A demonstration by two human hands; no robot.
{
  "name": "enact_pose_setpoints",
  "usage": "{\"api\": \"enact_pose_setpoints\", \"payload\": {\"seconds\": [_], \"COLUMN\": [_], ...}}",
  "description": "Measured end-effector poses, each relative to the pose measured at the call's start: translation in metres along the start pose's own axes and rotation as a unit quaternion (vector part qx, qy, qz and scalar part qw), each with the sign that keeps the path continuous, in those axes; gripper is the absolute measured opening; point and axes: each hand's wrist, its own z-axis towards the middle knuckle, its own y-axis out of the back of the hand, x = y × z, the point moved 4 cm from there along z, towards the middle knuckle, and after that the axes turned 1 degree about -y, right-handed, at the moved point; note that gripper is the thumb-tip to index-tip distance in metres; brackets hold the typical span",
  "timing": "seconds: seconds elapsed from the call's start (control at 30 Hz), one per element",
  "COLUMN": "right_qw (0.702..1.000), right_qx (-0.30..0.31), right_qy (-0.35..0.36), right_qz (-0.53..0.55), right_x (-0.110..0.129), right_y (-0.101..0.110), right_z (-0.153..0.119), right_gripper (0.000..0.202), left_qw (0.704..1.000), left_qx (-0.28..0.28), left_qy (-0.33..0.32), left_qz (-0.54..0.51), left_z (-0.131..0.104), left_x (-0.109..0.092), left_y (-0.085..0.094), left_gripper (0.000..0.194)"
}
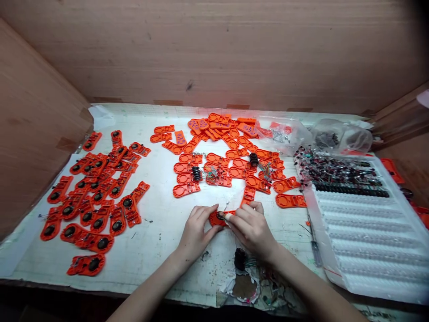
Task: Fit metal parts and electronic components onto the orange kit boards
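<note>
Near the front middle of the table, my left hand (198, 232) pinches the rounded left end of an orange plastic piece (216, 219). My right hand (250, 226) is closed over the right side of that same piece, its fingertips beside a dark round part seated in it. Whatever else those fingertips hold is too small to make out. Just beyond my right hand lies another orange piece (248, 195). A bundle of black round parts with thin wires (240, 259) rests below my right hand.
Orange pieces with dark discs (97, 197) cover the left side. More orange pieces (217, 167) lie beyond my hands, with clear bags (284, 134) behind. A white ribbed tray (372, 241) holding wired components and a screwdriver (315, 250) are at right. Wooden walls enclose the table (161, 268).
</note>
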Motion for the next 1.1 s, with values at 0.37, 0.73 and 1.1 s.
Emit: {"api": "enact_pose_setpoints", "payload": {"seconds": [0.37,0.73,1.1], "right_qw": [0.993,0.967,0.941], "right_qx": [0.067,0.152,0.153], "right_qy": [0.074,-0.108,-0.174], "right_qz": [-0.068,0.176,0.248], "right_x": [0.007,-0.009,-0.018], "right_y": [-0.017,-0.02,-0.021], "right_z": [-0.013,-0.034,-0.028], "right_gripper": [0.027,0.015,0.009], "left_qw": [1.0,0.985,0.983], "left_qx": [0.009,0.092,0.118], "left_qy": [-0.021,0.149,0.124], "left_qz": [-0.018,0.009,0.058], "left_z": [0.003,0.025,0.028], "left_x": [-0.003,-0.002,-0.008], "left_y": [0.006,0.006,0.008], "left_gripper": [0.027,0.02,0.015]}}
